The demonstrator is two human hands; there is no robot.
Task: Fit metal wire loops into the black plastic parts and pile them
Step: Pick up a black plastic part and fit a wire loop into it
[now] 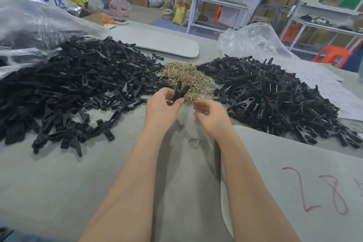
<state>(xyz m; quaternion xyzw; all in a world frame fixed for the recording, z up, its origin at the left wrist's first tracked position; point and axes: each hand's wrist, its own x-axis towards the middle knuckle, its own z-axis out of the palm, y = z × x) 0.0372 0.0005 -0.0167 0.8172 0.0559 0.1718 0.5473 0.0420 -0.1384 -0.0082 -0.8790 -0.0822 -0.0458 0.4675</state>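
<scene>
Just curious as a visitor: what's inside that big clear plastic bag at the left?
Black plastic parts show through the clear bag and spill from its mouth. Folds and glare hide what lies deeper.

Your right hand (211, 114) covers most of the thin metal wire loop (195, 111) it pinches, and blur smears the rest. Your left hand (163, 102) hides the lower end of the black plastic part (180, 89) it grips. The large left heap of black plastic pieces (68, 84) runs off the picture's edge and under the clear plastic bag (29, 25).
</scene>
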